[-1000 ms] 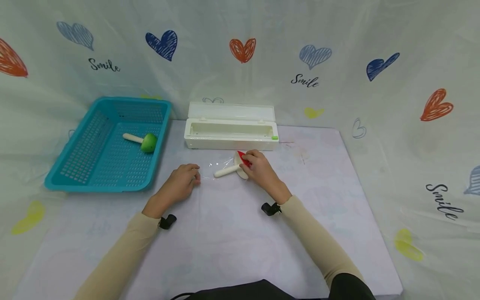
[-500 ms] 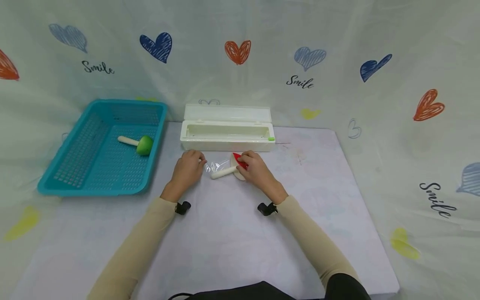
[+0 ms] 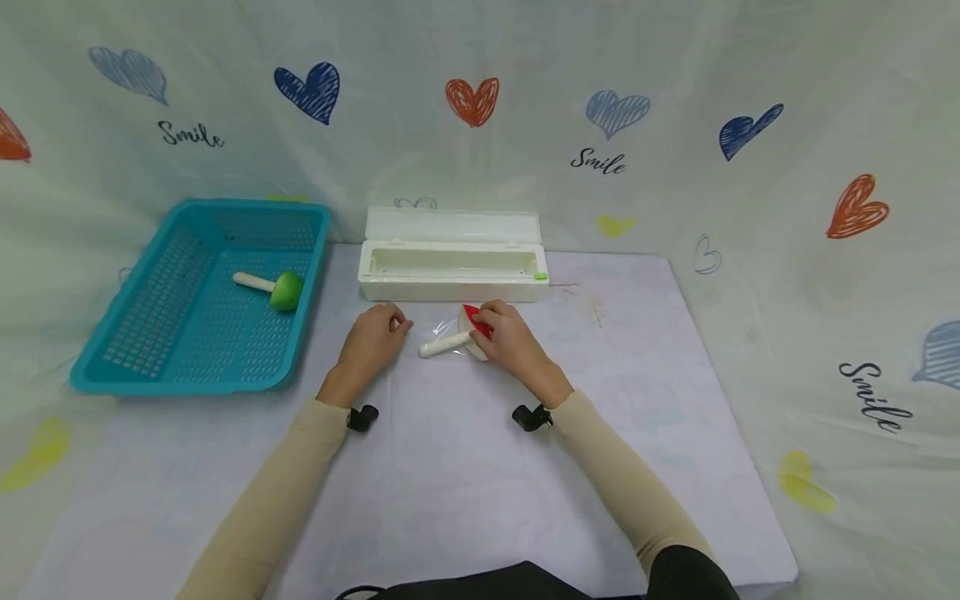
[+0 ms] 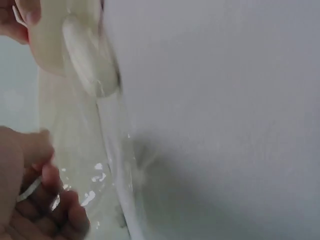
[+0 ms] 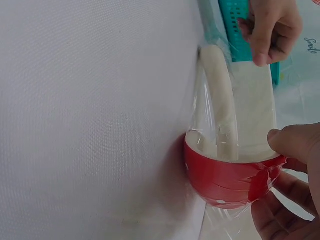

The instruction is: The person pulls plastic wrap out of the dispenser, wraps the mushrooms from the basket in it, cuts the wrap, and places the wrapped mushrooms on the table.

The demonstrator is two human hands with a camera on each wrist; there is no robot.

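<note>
My right hand [image 3: 513,337] grips a toy mushroom by its red cap [image 5: 230,180]. Thumb on the pale underside and fingers on the outer red surface show in the right wrist view. The mushroom's white stem [image 3: 444,343] points left, low over the table. Clear plastic film [image 4: 95,180] covers the stem and part of the cap. To the left of the stem is my left hand [image 3: 371,342], its fingers loosely bent and the thumb near the index finger. In the head view a small gap separates this hand from the film's visible glints.
Behind the hands stands a long white box [image 3: 453,290] with its lid up and a small green tab at the right. At the left, a blue plastic basket [image 3: 187,390] holds a green-capped toy mushroom [image 3: 287,292]. A patterned sheet [image 3: 525,117] hangs behind.
My left hand has moved forward and right from beside the basket, then stayed near the box. The film's glints have drawn closer to the stem. My right hand keeps its hold on the mushroom.
</note>
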